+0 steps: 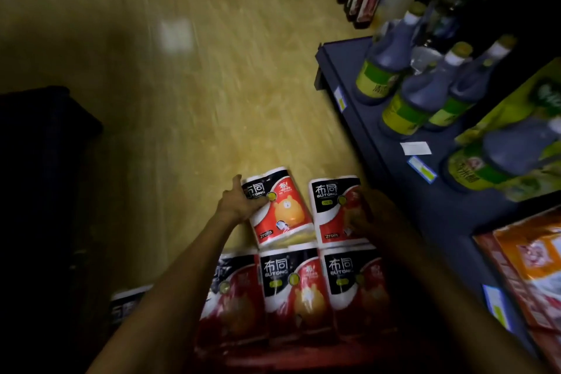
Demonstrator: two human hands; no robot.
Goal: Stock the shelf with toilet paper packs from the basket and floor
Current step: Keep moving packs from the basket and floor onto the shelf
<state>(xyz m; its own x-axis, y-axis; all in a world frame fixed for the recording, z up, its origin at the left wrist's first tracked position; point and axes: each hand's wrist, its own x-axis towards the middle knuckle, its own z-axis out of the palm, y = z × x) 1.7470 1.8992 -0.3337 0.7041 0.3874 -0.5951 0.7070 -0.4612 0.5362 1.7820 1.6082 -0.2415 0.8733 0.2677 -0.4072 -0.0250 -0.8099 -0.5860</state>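
2 toilet paper packs lie on the floor (182,100) just beyond our basket (303,355), which holds 3 more packs (293,288). Our left hand (239,203) grips the left floor pack (280,206) at its edge; our right hand (373,215) rests on the right floor pack (331,206), its fingers too dark to tell. Beside the basket stands the shelf (373,127) of bottles (416,100).

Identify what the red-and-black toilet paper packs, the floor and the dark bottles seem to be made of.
Red-and-black toilet paper packs: thin glossy plastic film, going by its sheen and wrinkles.
Yellowish floor: smooth, possibly vinyl or tile; it reflects light.
Dark bottles with green labels: glossy plastic or glass, unclear which.
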